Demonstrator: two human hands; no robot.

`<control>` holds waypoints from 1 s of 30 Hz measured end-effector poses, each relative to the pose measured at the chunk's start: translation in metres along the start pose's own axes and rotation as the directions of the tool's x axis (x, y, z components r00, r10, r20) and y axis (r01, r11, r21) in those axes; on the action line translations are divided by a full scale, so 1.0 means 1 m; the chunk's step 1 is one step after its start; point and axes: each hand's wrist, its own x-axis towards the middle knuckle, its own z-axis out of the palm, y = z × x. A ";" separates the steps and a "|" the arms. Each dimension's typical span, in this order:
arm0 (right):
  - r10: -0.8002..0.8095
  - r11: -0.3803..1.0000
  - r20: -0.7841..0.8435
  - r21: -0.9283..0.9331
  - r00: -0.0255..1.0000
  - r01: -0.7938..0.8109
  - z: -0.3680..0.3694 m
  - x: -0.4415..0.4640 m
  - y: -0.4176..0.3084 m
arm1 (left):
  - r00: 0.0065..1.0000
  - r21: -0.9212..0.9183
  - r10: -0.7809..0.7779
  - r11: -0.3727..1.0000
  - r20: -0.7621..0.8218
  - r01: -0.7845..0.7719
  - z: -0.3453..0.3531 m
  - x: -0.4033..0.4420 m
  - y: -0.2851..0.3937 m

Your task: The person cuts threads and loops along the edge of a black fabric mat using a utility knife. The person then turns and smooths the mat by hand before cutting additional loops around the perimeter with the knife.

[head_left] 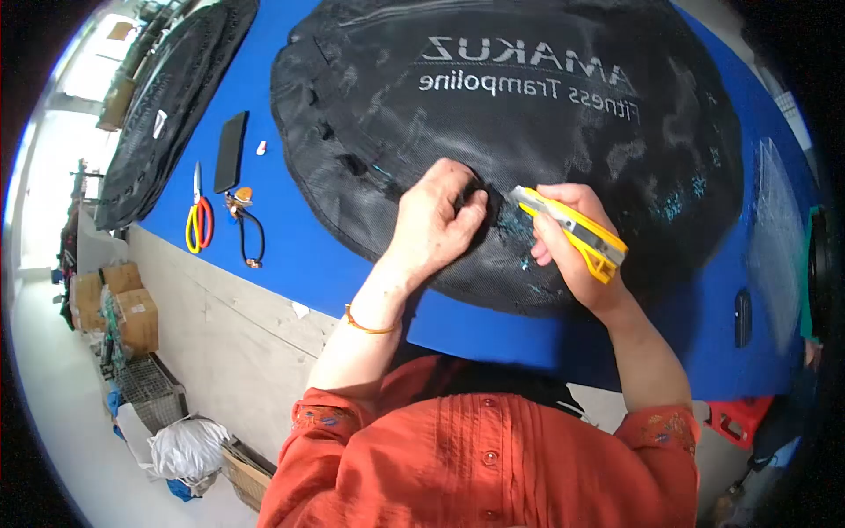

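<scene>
A round black trampoline mat (528, 123) with mirrored white lettering lies on the blue table. My right hand (572, 229) grips a yellow utility knife (576, 236), its tip pointing left over the mat near my other hand. My left hand (440, 216) rests on the mat with thumb and fingers pinched together at a dark piece of the mat's fabric. What exactly sits between those fingers is partly hidden. Scraps of teal thread (510, 220) lie on the mat between the hands, and more teal thread (682, 198) is scattered to the right.
On the blue table (290, 255), left of the mat, lie scissors (199, 216) with red and yellow handles, a black phone (231, 151) and a key ring with a black loop (246, 224). More black mats (172, 114) are stacked at the far left. Cardboard boxes (132, 317) stand on the floor.
</scene>
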 end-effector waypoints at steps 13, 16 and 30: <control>-0.007 1.000 0.029 -0.007 1.000 0.007 -0.005 -0.002 0.004 | 0.996 -0.025 -0.091 0.995 0.022 0.092 -0.003 0.000 0.002; 0.004 1.000 0.027 -0.011 1.000 -0.004 -0.005 -0.003 0.003 | 0.995 -0.033 -0.095 0.995 0.015 0.096 -0.002 -0.001 0.002; 0.009 0.999 0.028 -0.031 1.000 -0.008 -0.004 -0.003 0.002 | 0.998 -0.061 -0.026 0.998 -0.059 0.022 0.001 -0.001 -0.001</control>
